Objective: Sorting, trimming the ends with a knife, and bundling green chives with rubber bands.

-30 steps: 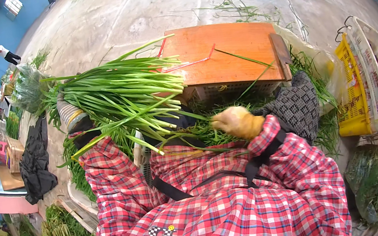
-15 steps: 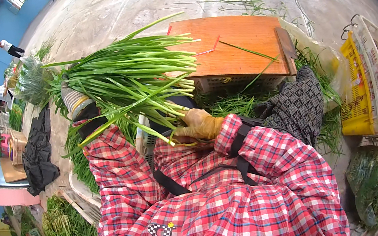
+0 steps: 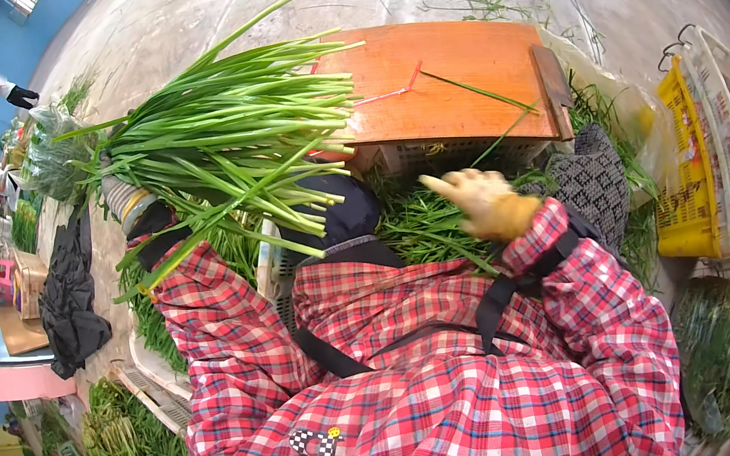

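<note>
My left hand [image 3: 126,204], in a grey-striped glove, holds a big bunch of garlic chives [image 3: 220,126]; the leaves hide its fingers. The cut, pale stalk ends point right, over the left part of an orange wooden board [image 3: 446,77]. A few loose stalks at the bunch's lower side slant down. My right hand [image 3: 478,203], in a yellowish glove, is open and empty, its index finger stretched to the left. It hovers over loose chives [image 3: 429,228] lying in front of the board. On the board lie a thin red tie [image 3: 400,91] and a single green stalk [image 3: 480,92].
A yellow crate [image 3: 680,172] and a white crate [image 3: 726,145] stand at the right, with a plastic bag of greens [image 3: 721,351] nearer. At the left are a dark cloth [image 3: 71,299] and piled greens [image 3: 135,444]. Two people stand far off at the upper left.
My right hand has let go of the lower stalks and moved right, away from the bunch. The bunch, in my left hand, has shifted slightly left and up.
</note>
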Available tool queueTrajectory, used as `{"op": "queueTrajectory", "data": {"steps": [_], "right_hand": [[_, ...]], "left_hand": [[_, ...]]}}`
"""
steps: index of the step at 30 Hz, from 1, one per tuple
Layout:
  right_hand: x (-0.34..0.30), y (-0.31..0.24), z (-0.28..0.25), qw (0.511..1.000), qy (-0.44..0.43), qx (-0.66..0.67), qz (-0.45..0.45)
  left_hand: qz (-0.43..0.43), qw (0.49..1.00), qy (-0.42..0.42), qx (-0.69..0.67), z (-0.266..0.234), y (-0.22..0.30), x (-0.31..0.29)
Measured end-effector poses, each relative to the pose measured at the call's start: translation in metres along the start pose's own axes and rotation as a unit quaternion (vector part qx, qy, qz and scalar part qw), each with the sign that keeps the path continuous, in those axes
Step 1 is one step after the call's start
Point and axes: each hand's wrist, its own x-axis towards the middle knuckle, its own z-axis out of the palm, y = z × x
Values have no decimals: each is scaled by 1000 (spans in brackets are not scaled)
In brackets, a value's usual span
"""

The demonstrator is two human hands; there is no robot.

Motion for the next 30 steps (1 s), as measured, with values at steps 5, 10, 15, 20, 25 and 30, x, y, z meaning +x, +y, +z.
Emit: {"op": "queueTrajectory", "data": {"steps": [5,10,15,20,25,30], "right_hand": [[107,-65,8,794,-43,599,-95],[114,-82,23,792,-8,571,-215],[30,-35,15,860,-157,486,-3],[25,-78,-64,876,249,413,10],[65,-100,-61,920,381,-1,-89],[84,-103,-48,909,390,-70,-128]], "left_hand": [[-32,995,-72,-59,3,-5,4],[-31,998,-32,-44,13,-7,-8],[5,998,40,-53,2,-15,-9],[-42,998,-27,-50,1,-24,-14],[-57,994,-7,-96,11,-35,-23],[-58,994,-31,-87,-10,-42,-9]]}}
